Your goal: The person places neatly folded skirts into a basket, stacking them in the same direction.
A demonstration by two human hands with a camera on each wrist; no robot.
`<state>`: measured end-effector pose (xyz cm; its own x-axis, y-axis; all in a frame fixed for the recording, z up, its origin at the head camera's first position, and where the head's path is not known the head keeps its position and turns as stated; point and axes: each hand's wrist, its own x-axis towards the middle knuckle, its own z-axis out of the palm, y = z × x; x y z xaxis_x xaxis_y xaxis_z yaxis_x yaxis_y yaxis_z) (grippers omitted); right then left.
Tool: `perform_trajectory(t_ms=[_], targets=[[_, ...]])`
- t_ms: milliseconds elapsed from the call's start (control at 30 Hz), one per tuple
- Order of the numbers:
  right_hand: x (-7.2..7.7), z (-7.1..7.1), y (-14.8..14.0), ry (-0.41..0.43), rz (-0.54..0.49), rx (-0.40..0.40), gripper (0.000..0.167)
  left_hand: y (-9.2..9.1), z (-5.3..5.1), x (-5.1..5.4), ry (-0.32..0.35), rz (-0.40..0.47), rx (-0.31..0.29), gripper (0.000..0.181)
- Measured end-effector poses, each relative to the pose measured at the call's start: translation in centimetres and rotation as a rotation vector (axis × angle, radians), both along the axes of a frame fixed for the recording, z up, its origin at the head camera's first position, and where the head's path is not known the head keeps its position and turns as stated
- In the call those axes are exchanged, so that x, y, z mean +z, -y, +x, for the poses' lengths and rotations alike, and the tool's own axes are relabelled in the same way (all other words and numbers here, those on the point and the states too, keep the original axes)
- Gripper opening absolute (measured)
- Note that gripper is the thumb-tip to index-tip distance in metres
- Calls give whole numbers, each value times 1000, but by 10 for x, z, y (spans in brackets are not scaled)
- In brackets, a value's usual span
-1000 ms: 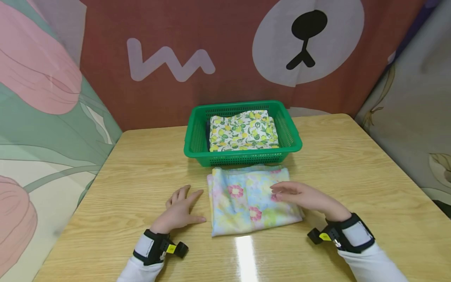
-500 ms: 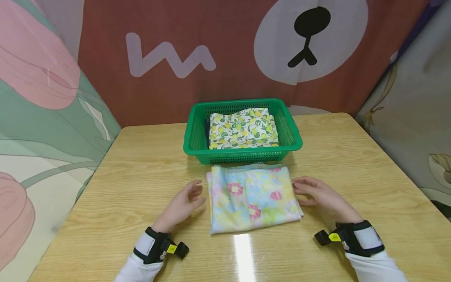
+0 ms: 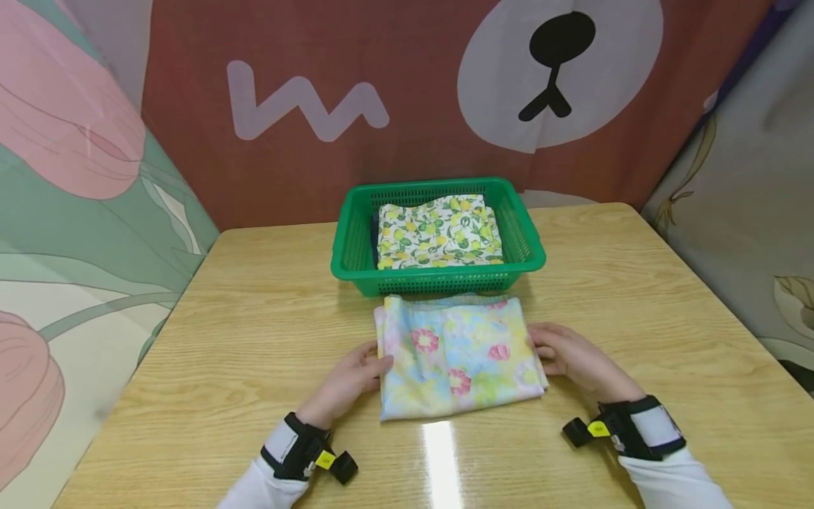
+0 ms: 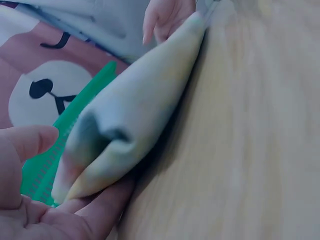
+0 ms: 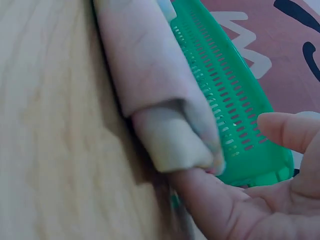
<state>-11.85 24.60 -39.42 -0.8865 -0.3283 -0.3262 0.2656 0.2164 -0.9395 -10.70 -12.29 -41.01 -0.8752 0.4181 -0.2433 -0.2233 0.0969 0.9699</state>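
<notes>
A folded pastel cloth (image 3: 461, 360) with pink flowers lies on the table in front of the green basket. At its left edge is my left hand (image 3: 350, 382); in the left wrist view the fingers (image 4: 107, 205) reach beneath the fold, while the thumb (image 4: 35, 140) stands apart from the fabric. My right hand (image 3: 579, 360) is at the opposite edge. The right wrist view has its fingertips (image 5: 192, 187) under the cloth's end (image 5: 170, 135) and the thumb (image 5: 285, 127) raised away from it. The undersides of both folds are partly hidden.
Just behind the cloth stands the green perforated basket (image 3: 439, 283). Inside it lies a folded lemon-print cloth (image 3: 439, 233) with something dark at its left side. The wooden table (image 3: 267, 297) ends at a brown fabric backdrop (image 3: 407, 155).
My right hand has moved off the top of the cloth to its right edge. My left hand has come rightward from the tabletop to the left edge. The basket stays put.
</notes>
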Motion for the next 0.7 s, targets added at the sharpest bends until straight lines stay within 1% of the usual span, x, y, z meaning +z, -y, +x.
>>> perform_trajectory(t_ms=[100,167,267,367,467,533,700], targets=[[-2,0,2,-3,-76,58,64,-7,1,-2,21,42,-12,63],[-4,-1,7,14,-137,101,64,-12,2,-3,17,59,-8,61],[-5,-1,16,75,-212,135,66,-18,1,-5,-8,72,2,61],[-7,-1,21,126,-253,130,68,-22,1,-6,-26,65,20,60],[-10,-3,22,140,-269,132,65,-24,2,-5,-26,45,49,59],[-12,-4,22,165,-288,125,62,-23,3,-4,-23,28,66,58],[-19,-4,22,224,-356,99,54,-22,3,-4,-12,38,62,56]])
